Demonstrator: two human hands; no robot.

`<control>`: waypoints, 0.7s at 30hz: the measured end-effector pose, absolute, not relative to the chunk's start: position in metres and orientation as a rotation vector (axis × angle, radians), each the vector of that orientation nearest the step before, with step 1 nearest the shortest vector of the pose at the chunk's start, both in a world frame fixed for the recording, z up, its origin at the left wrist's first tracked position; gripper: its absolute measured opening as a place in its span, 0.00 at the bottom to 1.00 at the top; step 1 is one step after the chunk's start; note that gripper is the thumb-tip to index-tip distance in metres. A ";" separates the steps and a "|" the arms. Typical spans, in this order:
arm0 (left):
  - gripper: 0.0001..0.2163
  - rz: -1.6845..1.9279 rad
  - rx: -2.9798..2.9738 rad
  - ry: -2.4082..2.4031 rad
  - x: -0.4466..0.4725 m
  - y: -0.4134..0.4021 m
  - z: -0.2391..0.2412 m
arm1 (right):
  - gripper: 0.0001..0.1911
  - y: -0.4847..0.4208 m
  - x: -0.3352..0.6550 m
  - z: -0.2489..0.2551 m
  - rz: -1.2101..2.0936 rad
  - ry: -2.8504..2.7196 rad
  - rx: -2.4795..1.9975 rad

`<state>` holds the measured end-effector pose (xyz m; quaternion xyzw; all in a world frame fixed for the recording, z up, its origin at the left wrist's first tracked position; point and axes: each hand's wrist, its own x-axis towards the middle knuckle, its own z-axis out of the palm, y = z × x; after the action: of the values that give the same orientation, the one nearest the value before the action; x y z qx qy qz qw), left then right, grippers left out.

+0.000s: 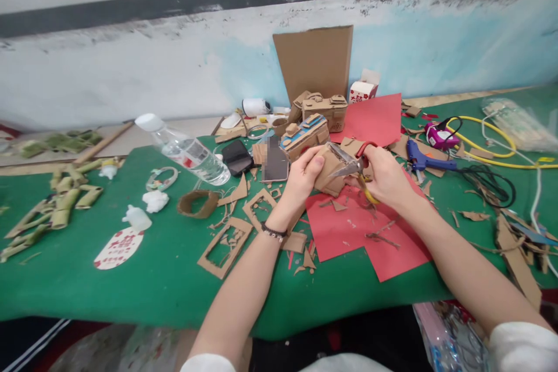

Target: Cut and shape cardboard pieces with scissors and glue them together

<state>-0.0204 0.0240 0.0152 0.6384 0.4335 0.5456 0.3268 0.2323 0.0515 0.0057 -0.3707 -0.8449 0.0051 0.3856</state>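
Note:
My left hand (304, 177) is closed around a small brown cardboard piece (328, 172), held just above the green table (143, 279). My right hand (383, 177) grips scissors (351, 164) with red and yellow handles. Their open blades reach the top of the cardboard piece. Below both hands lie red paper sheets (361, 235) strewn with cardboard trimmings.
Cardboard models (316, 119) and an upright cardboard sheet (314, 61) stand behind my hands. A lying water bottle (187, 151), a dark wallet (236, 157) and cut-out frames (224, 246) are at left. A blue glue gun (421, 160), yellow and black cables (488, 154) sit right. Bamboo pieces (65, 197) lie far left.

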 end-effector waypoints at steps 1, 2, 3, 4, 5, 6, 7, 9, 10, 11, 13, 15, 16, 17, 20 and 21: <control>0.36 1.434 1.685 1.139 -0.020 0.024 0.016 | 0.17 0.051 0.232 0.005 0.020 -2.150 -0.955; 0.35 1.439 1.694 1.143 -0.020 0.024 0.016 | 0.16 0.051 0.232 0.005 0.025 -2.142 -0.967; 0.35 1.444 1.702 1.147 -0.020 0.024 0.015 | 0.15 0.050 0.232 0.006 0.024 -2.128 -0.978; 0.34 1.451 1.705 1.152 -0.020 0.025 0.015 | 0.14 0.049 0.232 0.007 0.017 -2.110 -0.991; 0.34 1.458 1.707 1.158 -0.020 0.025 0.014 | 0.13 0.049 0.233 0.008 0.005 -2.089 -1.005; 0.34 1.465 1.711 1.164 -0.020 0.025 0.014 | 0.13 0.048 0.233 0.009 -0.009 -2.069 -1.018; 0.35 1.473 1.717 1.170 -0.021 0.025 0.013 | 0.13 0.047 0.233 0.009 -0.022 -2.053 -1.027; 0.34 1.493 1.735 1.179 -0.021 0.024 0.012 | 0.12 0.047 0.233 0.010 -0.033 -2.038 -1.037; 0.33 1.506 1.751 1.185 -0.020 0.023 0.011 | 0.12 0.046 0.232 0.010 -0.032 -2.041 -1.036; 0.32 1.521 1.772 1.194 -0.020 0.022 0.011 | 0.12 0.046 0.231 0.010 -0.027 -2.050 -1.032; 0.30 1.563 1.827 1.207 -0.018 0.020 0.009 | 0.15 0.044 0.227 0.009 0.001 -2.075 -1.026; 0.30 1.621 1.900 1.196 -0.016 0.019 0.007 | 0.20 0.042 0.223 0.006 0.060 -2.082 -1.029; 0.30 1.652 1.939 1.180 -0.015 0.018 0.007 | 0.22 0.040 0.221 0.005 0.101 -2.078 -1.030; 0.30 1.683 1.978 1.164 -0.014 0.018 0.007 | 0.23 0.039 0.219 0.004 0.141 -2.071 -1.028; 0.32 1.767 2.078 1.155 -0.014 0.017 0.008 | 0.23 0.039 0.218 0.004 0.212 -2.068 -1.033; 0.33 1.789 2.107 1.158 -0.015 0.016 0.008 | 0.23 0.039 0.218 0.005 0.218 -2.075 -1.039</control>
<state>-0.0153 0.0161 0.0085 0.7011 0.3854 0.5955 0.0725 0.2183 0.0390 0.0050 -0.4097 -0.8180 0.0860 0.3946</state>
